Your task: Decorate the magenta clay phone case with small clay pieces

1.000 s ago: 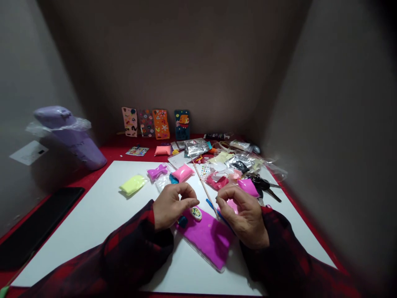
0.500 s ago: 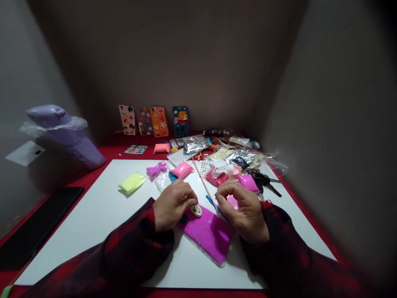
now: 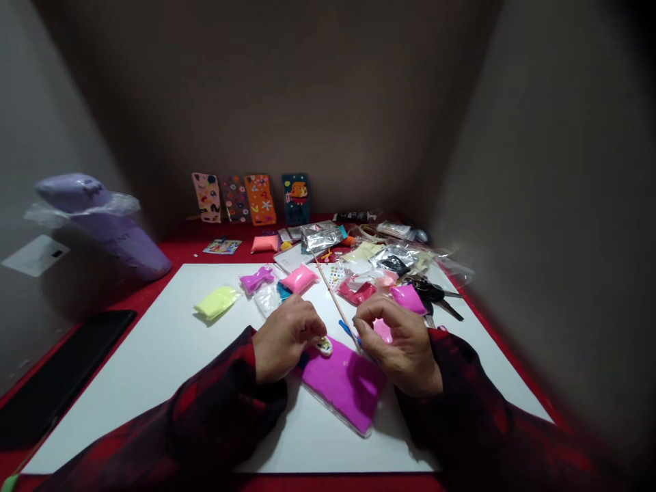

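At purple case (image 3: 344, 384), hands (image 3: 284, 342) half-curled, left beside oval charm (image 3: 325, 348)

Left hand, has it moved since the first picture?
Yes: toward the purple case; the left hand now partly hides the oval piece on it.

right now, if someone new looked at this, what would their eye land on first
Probably the flat, bright magenta rectangular panel lying on the white board, between the person's left hand and right hand. Next might be the large lavender object with clear plastic around it, at the far left by the grey wall. At the back, four decorated rectangular plates stand in a row, one of them vivid orange.
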`<state>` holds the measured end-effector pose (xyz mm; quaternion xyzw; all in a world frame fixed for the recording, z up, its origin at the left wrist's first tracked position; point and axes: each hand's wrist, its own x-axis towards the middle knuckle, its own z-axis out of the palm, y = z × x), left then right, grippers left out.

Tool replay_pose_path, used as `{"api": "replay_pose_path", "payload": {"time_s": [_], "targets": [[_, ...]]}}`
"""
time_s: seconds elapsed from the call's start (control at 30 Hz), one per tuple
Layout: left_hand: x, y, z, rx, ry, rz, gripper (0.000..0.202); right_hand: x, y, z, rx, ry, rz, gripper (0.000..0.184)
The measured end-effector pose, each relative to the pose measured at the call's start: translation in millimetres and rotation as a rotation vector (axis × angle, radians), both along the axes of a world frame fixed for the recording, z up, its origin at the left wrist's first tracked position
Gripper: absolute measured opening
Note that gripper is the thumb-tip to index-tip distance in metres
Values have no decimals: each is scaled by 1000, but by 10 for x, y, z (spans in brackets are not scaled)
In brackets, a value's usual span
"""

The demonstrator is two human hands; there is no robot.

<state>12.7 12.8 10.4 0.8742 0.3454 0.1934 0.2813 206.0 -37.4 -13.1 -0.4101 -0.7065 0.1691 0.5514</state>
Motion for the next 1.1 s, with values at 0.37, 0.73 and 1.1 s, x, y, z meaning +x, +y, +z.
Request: {"api": "replay_pose_path", "payload": {"time_s": [0.37, 0.73, 1.1], "targets": [[8, 1, -5, -9, -28, 28, 16, -6, 4, 18, 5, -4, -15, 11], [18, -12, -8, -29, -70, 19, 22, -5, -1, 26, 18, -2, -11, 12], [26, -23, -18, 3, -36, 103, 14, -17, 3, 32, 18, -2, -7, 12]]}}
